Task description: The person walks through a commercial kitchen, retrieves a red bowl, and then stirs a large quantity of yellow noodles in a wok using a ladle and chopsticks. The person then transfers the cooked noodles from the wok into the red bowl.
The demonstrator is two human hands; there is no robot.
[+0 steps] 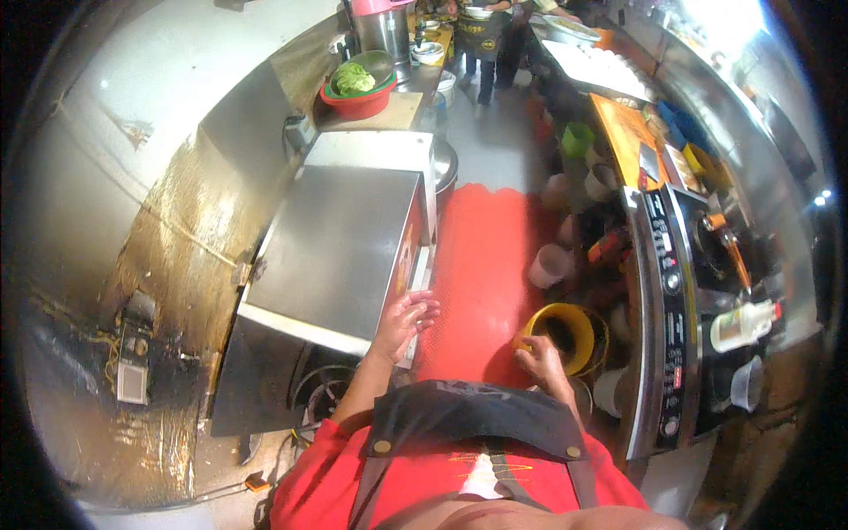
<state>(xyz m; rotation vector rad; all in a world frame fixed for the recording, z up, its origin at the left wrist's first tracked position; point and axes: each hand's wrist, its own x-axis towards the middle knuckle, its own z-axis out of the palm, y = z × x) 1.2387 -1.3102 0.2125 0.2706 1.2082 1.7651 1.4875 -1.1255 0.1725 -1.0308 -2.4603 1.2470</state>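
My left hand (406,322) is raised in front of me beside a stainless-steel topped cabinet (331,245), its fingers slightly bent and apart. It holds nothing. On the other side, my right hand (544,360) has its fingers curled in, and no object shows in it. It overlaps the near side of a yellow bucket (583,331) in the picture; contact cannot be told. The bucket has a dark inside and stands low by the right-hand counter. Between the hands runs a red floor mat (478,278).
On the right are induction cookers (669,318), a white jug (742,328), a clear plastic container (746,384) and a cleaver (649,162) on a wooden board (616,132). Leafy greens (354,79) lie in stacked basins (361,105) at the left. A person (482,40) stands ahead in the aisle.
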